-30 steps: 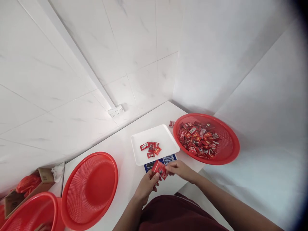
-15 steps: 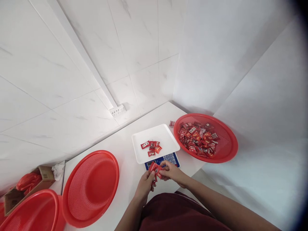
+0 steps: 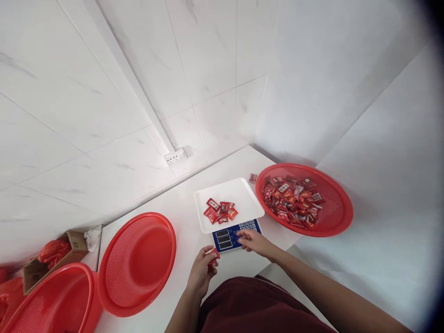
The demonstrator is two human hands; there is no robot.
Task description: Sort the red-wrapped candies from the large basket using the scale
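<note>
At the worktop's front edge the left hand [image 3: 201, 274] clamps a few red packets [image 3: 212, 257], a small heap [image 3: 221, 210] lies on the scale tray [image 3: 243, 194], the right hand [image 3: 255, 241] — fingers stretched out, gripping nothing — touches the keypad [image 3: 239, 230], and the bulk, I'd judge, is not yet dealt with — it sits in the basket [image 3: 335, 219] at the right edge.

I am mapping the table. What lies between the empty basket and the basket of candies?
In the head view, a scale with a white tray holding a few candies. The right hand touches its keypad; the left hand holds a candy.
</note>
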